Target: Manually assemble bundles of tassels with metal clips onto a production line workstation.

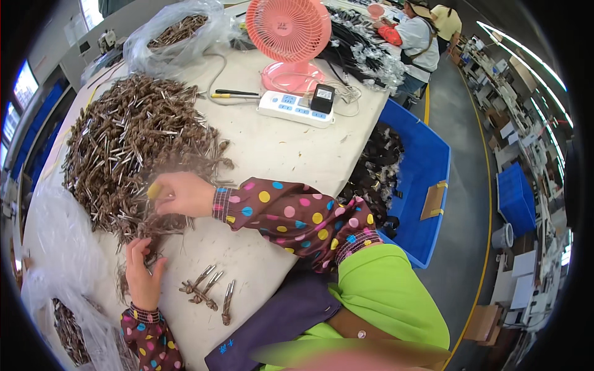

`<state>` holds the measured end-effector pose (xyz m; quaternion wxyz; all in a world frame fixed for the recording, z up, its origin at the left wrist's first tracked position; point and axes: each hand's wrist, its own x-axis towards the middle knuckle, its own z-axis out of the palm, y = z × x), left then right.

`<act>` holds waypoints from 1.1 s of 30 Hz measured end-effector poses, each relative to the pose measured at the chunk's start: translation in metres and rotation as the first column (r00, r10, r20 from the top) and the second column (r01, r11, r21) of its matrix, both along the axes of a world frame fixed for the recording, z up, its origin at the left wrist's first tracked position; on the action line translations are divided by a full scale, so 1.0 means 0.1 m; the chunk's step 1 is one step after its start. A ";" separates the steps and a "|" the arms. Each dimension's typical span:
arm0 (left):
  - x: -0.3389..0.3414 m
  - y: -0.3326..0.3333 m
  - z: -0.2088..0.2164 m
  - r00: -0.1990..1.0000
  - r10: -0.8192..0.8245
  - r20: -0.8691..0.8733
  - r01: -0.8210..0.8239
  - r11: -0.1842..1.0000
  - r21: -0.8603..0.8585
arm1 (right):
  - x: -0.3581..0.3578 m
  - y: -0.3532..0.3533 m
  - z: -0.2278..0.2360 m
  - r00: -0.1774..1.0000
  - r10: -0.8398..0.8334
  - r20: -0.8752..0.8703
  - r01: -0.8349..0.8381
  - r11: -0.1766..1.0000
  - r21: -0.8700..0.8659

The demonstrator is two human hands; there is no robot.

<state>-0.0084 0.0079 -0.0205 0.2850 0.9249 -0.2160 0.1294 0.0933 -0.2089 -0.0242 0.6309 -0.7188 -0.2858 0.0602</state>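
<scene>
A large heap of brown knotted cords with silvery metal tips [124, 142] covers the left part of the table. My right hand [189, 195] is over its near right edge, fingers bent together. A yellow cover or patch [154, 190] shows at a fingertip. Brown strands blur around this hand, and what it pinches is hidden. Closer to me, my left hand [144, 278] is at the heap's near edge, its thumb apart from its curved fingers. Loose brown fibres lie beside those fingers. Several separate knotted cords [201, 290] lie on the table to the right of my left hand.
A pink fan [288, 31] and a white power strip [296, 109] with a black adapter stand at the back. Clear plastic bags [65, 241] line the left side. A blue bin [427, 167] of dark pieces adjoins the table's right edge. Another person [421, 46] sits farther back.
</scene>
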 end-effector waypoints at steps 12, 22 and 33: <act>0.05 -0.02 -0.02 0.980 -0.070 -0.187 0.051 0.994 -0.101 | -0.10 0.11 0.08 0.978 0.152 -0.146 -0.113 0.962 0.247; 0.01 0.02 0.02 0.959 -0.010 -0.283 -0.027 0.991 -0.128 | -0.18 0.16 0.19 0.892 0.355 -0.281 -0.194 0.860 0.472; 0.04 0.01 0.13 0.790 -0.276 -0.548 -0.276 0.637 -0.719 | -0.40 0.20 0.20 0.984 0.145 -0.103 -0.149 0.988 -0.035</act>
